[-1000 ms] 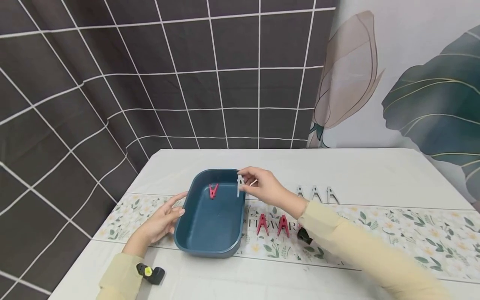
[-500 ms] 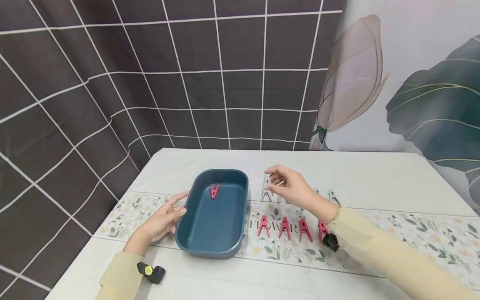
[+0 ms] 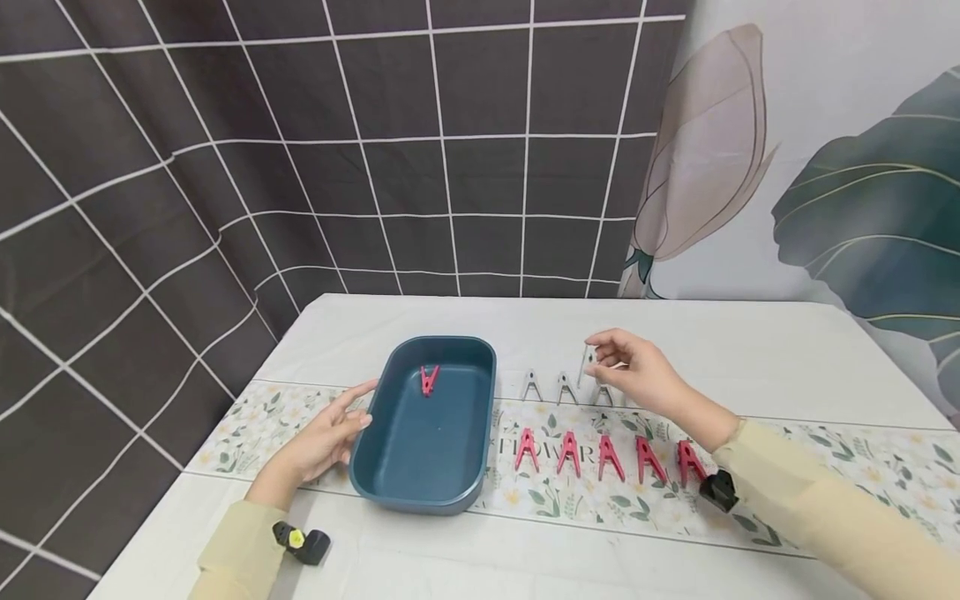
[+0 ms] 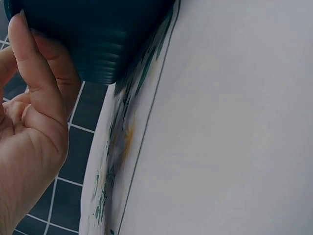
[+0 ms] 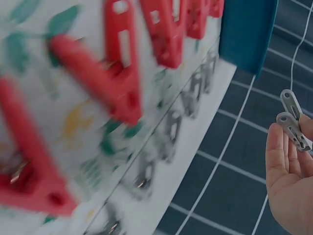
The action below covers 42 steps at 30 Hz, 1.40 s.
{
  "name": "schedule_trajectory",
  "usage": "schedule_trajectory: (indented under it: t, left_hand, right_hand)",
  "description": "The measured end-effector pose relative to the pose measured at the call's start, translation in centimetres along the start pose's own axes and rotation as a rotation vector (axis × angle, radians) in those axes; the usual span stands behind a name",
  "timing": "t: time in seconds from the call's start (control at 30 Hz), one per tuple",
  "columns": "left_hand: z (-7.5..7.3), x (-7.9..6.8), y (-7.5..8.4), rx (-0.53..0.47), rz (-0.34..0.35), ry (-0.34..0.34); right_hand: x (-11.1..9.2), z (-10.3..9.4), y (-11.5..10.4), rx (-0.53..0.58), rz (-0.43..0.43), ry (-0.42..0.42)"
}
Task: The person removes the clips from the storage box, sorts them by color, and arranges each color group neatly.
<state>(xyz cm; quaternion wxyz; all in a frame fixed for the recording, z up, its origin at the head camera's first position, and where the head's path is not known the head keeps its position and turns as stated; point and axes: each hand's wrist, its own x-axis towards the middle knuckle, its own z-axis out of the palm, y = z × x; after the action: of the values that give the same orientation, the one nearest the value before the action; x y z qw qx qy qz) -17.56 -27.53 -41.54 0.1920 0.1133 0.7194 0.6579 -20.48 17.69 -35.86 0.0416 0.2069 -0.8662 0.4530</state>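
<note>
My right hand (image 3: 637,375) pinches a grey clothespin (image 5: 292,131) between thumb and fingers, raised above the back row of grey clothespins (image 3: 531,385) on the table. Part of that row is hidden behind the hand. In front of it lies a row of several red clothespins (image 3: 569,454). My left hand (image 3: 322,440) touches the outer left wall of a dark blue rectangular tub (image 3: 420,506), thumb and fingers resting against it. Inside the tub, towards its far end, is one red clothespin (image 3: 429,381).
A white tablecloth (image 3: 375,550) with a flowered band (image 3: 825,475) covers the table. Behind stands a dark backdrop with a white grid (image 3: 480,175), beside a light curtain with leaf prints (image 3: 705,150). Black cameras (image 3: 302,543) are strapped to both wrists.
My right hand has moved right, from the tub's right edge to above the grey row, still pinching the grey clothespin. More of both rows shows. The left hand stays at the tub.
</note>
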Motion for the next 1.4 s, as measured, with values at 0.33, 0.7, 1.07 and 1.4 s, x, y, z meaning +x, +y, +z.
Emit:
schedule_trajectory:
  t: [0.33, 0.7, 1.07, 1.4]
  left_hand:
    - [0.0, -0.1, 0.1, 0.007, 0.019, -0.004]
    - [0.1, -0.3, 0.2, 0.013, 0.013, -0.003]
    - [-0.1, -0.3, 0.0, 0.012, 0.021, -0.002]
    - [-0.1, 0.0, -0.1, 0.006, 0.002, -0.003]
  right_hand:
    - [-1.5, -2.9, 2.7, -0.064, 0.056, 0.028]
    - [-3.0, -4.7, 5.2, -0.090, 0.145, 0.015]
    - [-3.8, -6.6, 7.3, -0.054, 0.286, -0.043]
    - [-4.5, -8.1, 10.1, -0.124, 0.378, -0.042]
